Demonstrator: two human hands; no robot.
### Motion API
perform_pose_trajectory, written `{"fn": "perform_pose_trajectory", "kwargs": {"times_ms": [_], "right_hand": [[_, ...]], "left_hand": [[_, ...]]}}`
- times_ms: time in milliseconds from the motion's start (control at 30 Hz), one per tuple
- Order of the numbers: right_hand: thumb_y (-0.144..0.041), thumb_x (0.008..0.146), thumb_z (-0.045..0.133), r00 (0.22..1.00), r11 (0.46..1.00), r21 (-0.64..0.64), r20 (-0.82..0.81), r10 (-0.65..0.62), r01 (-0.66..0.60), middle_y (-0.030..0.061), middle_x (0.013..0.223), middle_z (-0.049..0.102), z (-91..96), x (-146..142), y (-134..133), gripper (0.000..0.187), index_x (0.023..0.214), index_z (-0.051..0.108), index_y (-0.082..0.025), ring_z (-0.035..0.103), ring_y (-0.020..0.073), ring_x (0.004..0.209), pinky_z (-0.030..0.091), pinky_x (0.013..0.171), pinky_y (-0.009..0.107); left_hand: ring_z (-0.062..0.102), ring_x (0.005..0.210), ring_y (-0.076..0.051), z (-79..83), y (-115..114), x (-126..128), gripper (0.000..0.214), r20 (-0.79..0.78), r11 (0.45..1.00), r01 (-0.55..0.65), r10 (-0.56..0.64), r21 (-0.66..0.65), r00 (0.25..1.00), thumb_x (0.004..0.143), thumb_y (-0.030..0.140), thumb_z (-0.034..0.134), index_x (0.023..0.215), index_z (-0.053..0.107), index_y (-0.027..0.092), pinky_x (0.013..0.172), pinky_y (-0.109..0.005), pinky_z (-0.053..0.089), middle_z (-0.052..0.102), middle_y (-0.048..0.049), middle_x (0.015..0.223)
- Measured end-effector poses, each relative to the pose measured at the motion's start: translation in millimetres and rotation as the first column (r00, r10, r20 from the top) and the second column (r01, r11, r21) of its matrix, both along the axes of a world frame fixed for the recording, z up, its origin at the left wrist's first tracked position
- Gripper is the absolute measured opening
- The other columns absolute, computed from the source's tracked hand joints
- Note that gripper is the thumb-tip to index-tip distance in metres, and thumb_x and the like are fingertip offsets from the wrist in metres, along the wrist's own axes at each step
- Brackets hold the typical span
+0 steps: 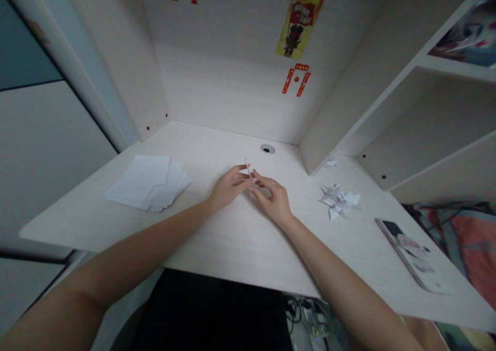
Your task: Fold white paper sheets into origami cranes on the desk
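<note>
A small piece of folded white paper [247, 166] stands up thin and edge-on between my hands, above the middle of the desk. My left hand [228, 188] pinches it from the left with thumb and fingers. From the right, my right hand [274, 198] closes its fingertips on the same paper, and a ring shows on one finger. The fingers cover most of the paper, so its exact shape is hidden. Left of my hands lies a loose stack of white paper sheets [143, 183]. On the right sits a pile of small folded white paper pieces [339, 201] with pointed ends.
The pale desk [232, 253] has back and side walls around it. A phone [411, 258] lies near its right edge. Behind my hands is a round cable hole [267, 148]. Another white paper bit [330, 162] rests by the divider. Cables [294, 309] hang below the desk.
</note>
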State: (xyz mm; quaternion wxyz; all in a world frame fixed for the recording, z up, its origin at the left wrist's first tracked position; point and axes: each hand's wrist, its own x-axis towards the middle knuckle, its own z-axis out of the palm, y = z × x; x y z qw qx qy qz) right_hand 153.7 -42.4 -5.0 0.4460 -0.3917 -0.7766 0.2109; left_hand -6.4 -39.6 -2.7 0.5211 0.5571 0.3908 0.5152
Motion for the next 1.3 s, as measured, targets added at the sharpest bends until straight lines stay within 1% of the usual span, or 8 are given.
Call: {"fn": "perform_pose_trajectory", "kwargs": {"times_ms": [200, 400, 600, 733, 867, 967, 1100, 1300], "right_hand": [[-0.037, 0.081, 0.055, 0.997, 0.997, -0.072, -0.079, -0.025, 0.019, 0.004, 0.111, 0.065, -1.1, 2.5, 5.0, 0.038, 0.118, 0.058, -0.029, 0.063, 0.0203, 0.088, 0.048, 0.083, 0.034], [-0.037, 0.079, 0.058, 0.981, 0.99, -0.137, -0.191, -0.043, 0.017, 0.0057, 0.109, 0.067, -4.1, 1.4, 8.8, 0.038, 0.115, 0.061, -0.026, 0.064, 0.0204, 0.087, 0.05, 0.079, 0.034], [-0.032, 0.084, 0.051, 0.989, 0.999, -0.019, -0.144, -0.029, 0.027, 0.0046, 0.104, 0.068, -5.5, 2.7, 6.9, 0.04, 0.123, 0.053, -0.027, 0.065, 0.0177, 0.083, 0.051, 0.079, 0.032], [-0.031, 0.084, 0.048, 0.992, 0.995, 0.02, -0.079, -0.097, 0.099, 0.0036, 0.092, 0.068, -2.3, 4.5, 3.6, 0.042, 0.127, 0.048, -0.027, 0.063, 0.0153, 0.07, 0.051, 0.065, 0.027], [-0.032, 0.082, 0.05, 0.964, 0.983, -0.043, -0.192, -0.181, 0.176, 0.0015, 0.081, 0.064, -1.6, 5.0, 6.8, 0.045, 0.126, 0.044, -0.025, 0.056, 0.0124, 0.06, 0.045, 0.054, 0.023], [-0.031, 0.081, 0.052, 0.934, 0.979, -0.12, -0.302, -0.192, 0.163, -0.0007, 0.072, 0.062, -5.0, 5.3, 14.0, 0.043, 0.122, 0.047, -0.023, 0.052, 0.0108, 0.056, 0.042, 0.054, 0.022], [-0.032, 0.078, 0.054, 0.902, 0.97, -0.195, -0.378, -0.208, 0.142, -0.0034, 0.059, 0.056, -11.8, 6.9, 23.7, 0.038, 0.113, 0.053, -0.019, 0.048, 0.0107, 0.054, 0.038, 0.053, 0.022], [-0.031, 0.079, 0.054, 0.904, 0.971, -0.205, -0.38, -0.197, 0.126, 0.0, 0.068, 0.06, -15.8, 9.7, 27.3, 0.042, 0.118, 0.049, -0.019, 0.053, 0.0126, 0.059, 0.043, 0.057, 0.024]], "left_hand": [[0.062, 0.098, -0.02, 1.6, 1.7, -1.3, 0.055, -0.008, 0.999, 0.041, -0.041, 0.03, 0.999, 0.076, 0.037, 0.061, 0.125, 0.047, 0.016, 0.091, -0.033, 0.043, 0.065, -0.0118, 0.107], [0.062, 0.096, -0.02, 0.2, 3.5, -3.0, 0.052, -0.052, 0.999, 0.027, -0.025, 0.036, 0.998, 0.077, 0.035, 0.06, 0.124, 0.049, 0.015, 0.088, -0.033, 0.044, 0.065, -0.0126, 0.107], [0.061, 0.095, -0.021, -1.9, 5.6, -3.4, 0.048, -0.136, 0.998, 0.016, -0.006, 0.068, 0.991, 0.077, 0.035, 0.059, 0.121, 0.053, 0.015, 0.087, -0.033, 0.043, 0.065, -0.0108, 0.107], [0.061, 0.09, -0.019, 0.0, 4.1, -5.1, 0.036, -0.195, 0.994, 0.006, 0.017, 0.112, 0.981, 0.081, 0.034, 0.051, 0.111, 0.06, 0.016, 0.082, -0.029, 0.044, 0.068, -0.0058, 0.099], [0.061, 0.083, -0.019, -3.8, 6.4, -8.6, 0.027, -0.29, 0.988, -0.102, 0.133, 0.12, 0.948, 0.081, 0.03, 0.046, 0.091, 0.066, 0.014, 0.075, -0.028, 0.045, 0.068, -0.0035, 0.085], [0.062, 0.078, -0.02, -9.0, 10.8, -8.8, 0.028, -0.253, 0.987, -0.145, 0.158, 0.072, 0.954, 0.08, 0.034, 0.049, 0.086, 0.066, 0.012, 0.068, -0.028, 0.047, 0.069, -0.0049, 0.084], [0.063, 0.071, -0.019, -10.0, 13.8, -6.9, 0.031, -0.128, 0.988, -0.154, 0.154, 0.008, 0.98, 0.078, 0.037, 0.053, 0.091, 0.064, 0.011, 0.06, -0.027, 0.048, 0.07, -0.0074, 0.083], [0.065, 0.073, -0.02, -4.4, 13.0, -6.0, 0.029, 0.001, 0.99, -0.138, 0.138, -0.038, 0.99, 0.076, 0.031, 0.058, 0.095, 0.063, 0.01, 0.065, -0.03, 0.051, 0.071, -0.0084, 0.084]]}}
